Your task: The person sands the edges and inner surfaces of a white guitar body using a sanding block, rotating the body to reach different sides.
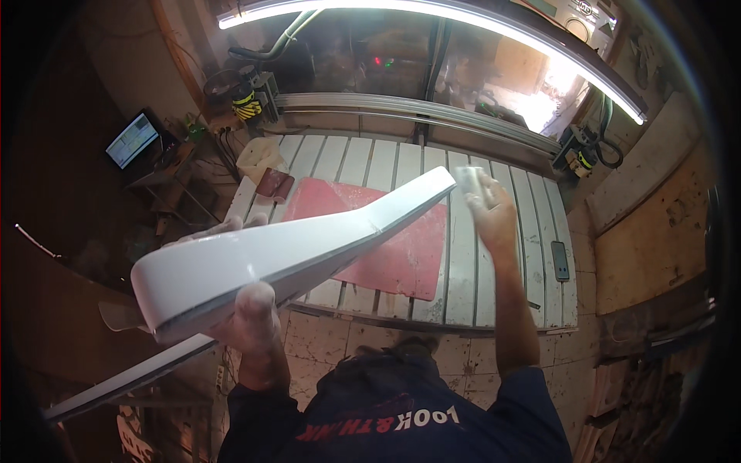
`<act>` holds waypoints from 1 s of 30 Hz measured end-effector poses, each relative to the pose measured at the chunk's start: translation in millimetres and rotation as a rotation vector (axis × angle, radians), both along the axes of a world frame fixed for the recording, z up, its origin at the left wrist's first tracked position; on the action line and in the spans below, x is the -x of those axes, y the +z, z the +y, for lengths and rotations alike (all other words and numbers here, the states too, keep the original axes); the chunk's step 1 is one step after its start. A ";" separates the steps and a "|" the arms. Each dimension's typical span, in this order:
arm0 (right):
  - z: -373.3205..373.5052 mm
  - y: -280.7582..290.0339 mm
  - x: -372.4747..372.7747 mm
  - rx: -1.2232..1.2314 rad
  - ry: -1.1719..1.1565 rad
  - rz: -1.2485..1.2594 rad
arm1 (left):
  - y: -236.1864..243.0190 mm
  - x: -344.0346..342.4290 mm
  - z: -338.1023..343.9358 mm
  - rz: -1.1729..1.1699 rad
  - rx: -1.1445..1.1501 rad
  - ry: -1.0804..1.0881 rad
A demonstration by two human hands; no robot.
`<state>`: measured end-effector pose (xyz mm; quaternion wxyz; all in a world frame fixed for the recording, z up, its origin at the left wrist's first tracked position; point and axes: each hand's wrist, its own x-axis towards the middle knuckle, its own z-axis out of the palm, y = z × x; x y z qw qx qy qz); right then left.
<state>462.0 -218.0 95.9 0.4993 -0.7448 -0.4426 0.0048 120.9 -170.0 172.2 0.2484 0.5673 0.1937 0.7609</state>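
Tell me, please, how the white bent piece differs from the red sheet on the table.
The white bent piece is glossy; the red sheet looks matte. The white bent piece is thick and angled; the red sheet looks thin and flat. The white bent piece is held up in the left hand; the red sheet lies on the slatted table.

piece [309,235]: smooth, glossy, looks plastic | block [468,174]: matt, dusty | mat [405,251]: matt, smudged | tabletop [458,270]: matt, scuffed slats | rail [363,103]: metal, slight sheen | shirt [386,386]: cloth, matt | board [656,224]: wood, stained
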 end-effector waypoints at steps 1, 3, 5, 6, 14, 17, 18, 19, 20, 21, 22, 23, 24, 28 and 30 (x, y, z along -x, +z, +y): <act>-5.4 -2.3 -2.1 -0.006 -0.005 0.001 | -0.5 -2.8 2.9 -0.033 0.025 -0.018; -6.7 -2.4 3.7 -0.134 -0.032 -0.135 | 4.0 1.4 5.8 -0.067 0.027 -0.005; -1.5 -5.2 29.7 -0.217 0.045 -0.164 | 0.0 2.6 9.8 -0.035 -0.065 0.018; 3.3 -9.9 40.4 -0.243 0.049 -0.289 | -2.0 2.0 9.9 -0.025 -0.070 0.012; 38.6 -28.9 61.9 -0.497 0.037 0.113 | 5.6 -8.2 4.9 -0.002 -0.008 -0.003; 26.8 -31.1 104.3 -0.573 0.179 -0.517 | 4.5 -10.0 5.2 0.001 -0.012 0.045; 31.3 -35.3 98.0 -0.577 0.179 -0.519 | 3.5 -10.5 5.7 -0.024 0.001 0.014; 37.7 -44.7 87.8 -0.573 0.152 -0.469 | 5.0 -8.8 6.0 -0.017 -0.003 0.016; 41.6 -54.7 71.9 -0.563 0.114 -0.421 | 5.4 -8.8 7.5 -0.061 -0.012 -0.037; 42.8 -57.0 56.2 -0.554 0.079 -0.372 | 7.2 -8.0 8.0 -0.105 -0.022 -0.087; 46.8 -54.9 29.3 -0.437 -0.013 -0.155 | 5.8 -8.5 11.0 -0.100 -0.018 -0.090; 48.4 -44.7 8.7 -0.327 -0.104 0.054 | 9.8 -9.8 14.7 -0.103 0.025 -0.068; 40.9 -43.9 5.0 -0.333 -0.111 0.051 | 13.0 -10.8 17.1 -0.107 0.069 -0.049; 39.5 -26.1 27.7 -0.458 -0.055 -0.039 | 17.4 -7.1 20.0 -0.168 0.080 -0.050; 41.6 -26.0 58.9 -0.439 0.067 -0.109 | 17.0 -8.9 20.7 -0.126 0.052 -0.051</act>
